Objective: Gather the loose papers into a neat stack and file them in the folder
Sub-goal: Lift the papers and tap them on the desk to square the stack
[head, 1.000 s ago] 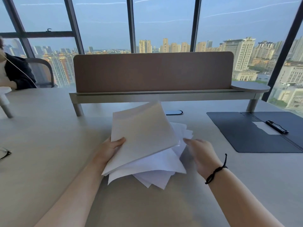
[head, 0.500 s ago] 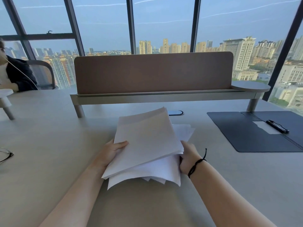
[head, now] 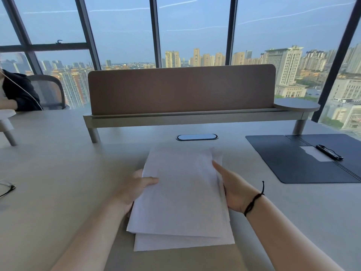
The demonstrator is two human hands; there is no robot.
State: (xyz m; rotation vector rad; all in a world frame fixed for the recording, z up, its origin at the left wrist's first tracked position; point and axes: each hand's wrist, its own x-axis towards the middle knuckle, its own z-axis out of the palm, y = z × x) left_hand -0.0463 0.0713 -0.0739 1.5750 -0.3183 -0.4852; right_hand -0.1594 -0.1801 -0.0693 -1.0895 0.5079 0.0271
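Observation:
A pile of white papers [head: 181, 194] lies in front of me on the grey desk, its sheets roughly squared with lower edges still offset. My left hand [head: 134, 187] grips the pile's left edge, thumb on top. My right hand [head: 232, 186], with a black cord at the wrist, presses against the right edge, fingers along the side and under the sheets. A dark open folder [head: 293, 157] lies flat at the right of the desk, with a black pen [head: 329, 152] and a white label inside.
A brown divider panel [head: 181, 89] on a raised shelf crosses the desk behind the papers. A cable port [head: 197, 137] sits just beyond them. Glasses [head: 5, 187] lie at the left edge. Another person's dark sleeve [head: 19, 92] and chair show at far left.
The skewed, fanned papers have been turned and drawn together into a straighter pile. My right hand moved in from beside the sheets and now holds their right edge.

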